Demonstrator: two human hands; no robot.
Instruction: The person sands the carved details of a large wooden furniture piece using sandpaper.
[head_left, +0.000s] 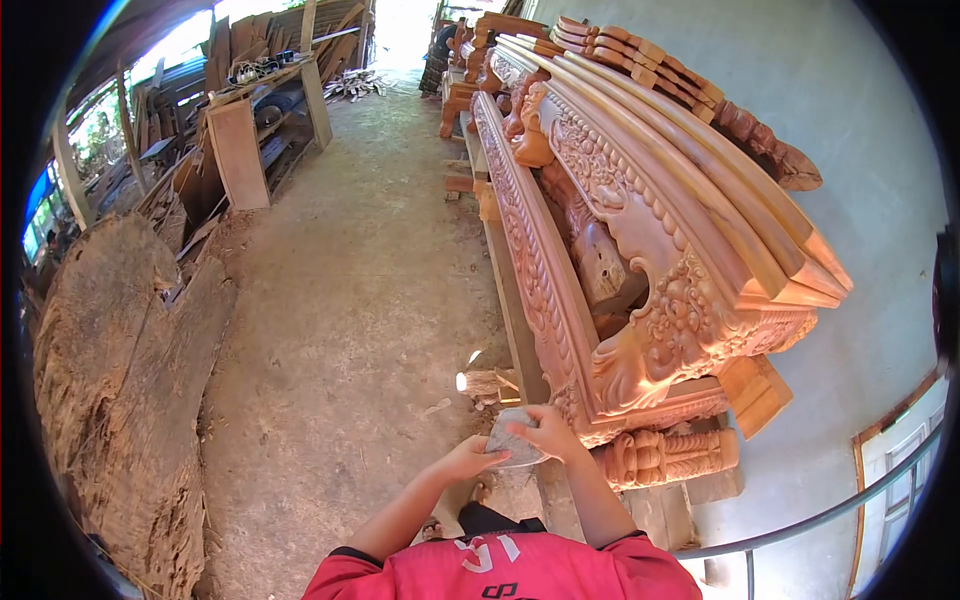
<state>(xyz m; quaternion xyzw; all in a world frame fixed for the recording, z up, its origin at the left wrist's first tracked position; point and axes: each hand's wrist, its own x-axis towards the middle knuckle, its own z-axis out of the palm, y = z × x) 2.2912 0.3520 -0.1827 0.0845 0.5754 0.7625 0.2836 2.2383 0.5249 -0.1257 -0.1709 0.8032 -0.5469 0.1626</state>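
Head view. I hold a grey sheet (515, 437), probably sandpaper, between both hands, in front of my chest and above the dirt floor (340, 330).

Grip state:
- Left hand (470, 458): fingers closed on the lower left edge of the sheet, from beneath.
- Right hand (545, 432): fingers closed over the upper right part of the sheet, thumb on top.
- The sheet spans the gap between the two hands. Its middle is unsupported and curves slightly.

Position of the sheet: it lies just beside the near end of the carved frame (600, 270), at the level of the lowest carved rail. It does not touch the wood as far as I can tell. A turned leg (665, 455) lies on the blocks just to the right of my right hand.

Hazards, as I judge them:
- Tearing. Both hands pull on a thin sheet; an uneven pull may rip it along the curve.
- Dropping. If one hand lets go, the sheet may fall to the dusty floor and pick up grit.
- Marring. Grit carried onto the deep relief may score the fine carving.
- Knocking. The frame pieces lean stacked against the wall (860, 130); a push at the near end could shift them.
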